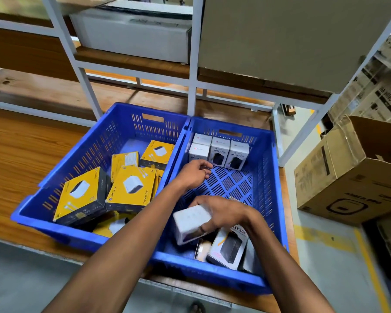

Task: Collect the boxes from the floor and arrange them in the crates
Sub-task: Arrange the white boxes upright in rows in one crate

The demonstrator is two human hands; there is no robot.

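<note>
Two crates sit side by side on a shelf. The left crate (95, 154) holds a jumble of boxes (131, 188). In the right crate (269, 177), a row of boxes (219, 152) stands at the back and more boxes (226, 247) lie at the front

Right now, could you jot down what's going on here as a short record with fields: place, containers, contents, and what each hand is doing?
place: two blue crates side by side on a wooden shelf in a storeroom rack
left crate: yellow boxes, lying loose and tilted
right crate: white boxes standing upright in rows at the far wall; a few more lying at the near end
left hand: inside the right crate, fingers loosely curled, holding nothing
right hand: grips a white box above the near end of the right crate
beside the rack: cardboard carton, flaps open
</note>
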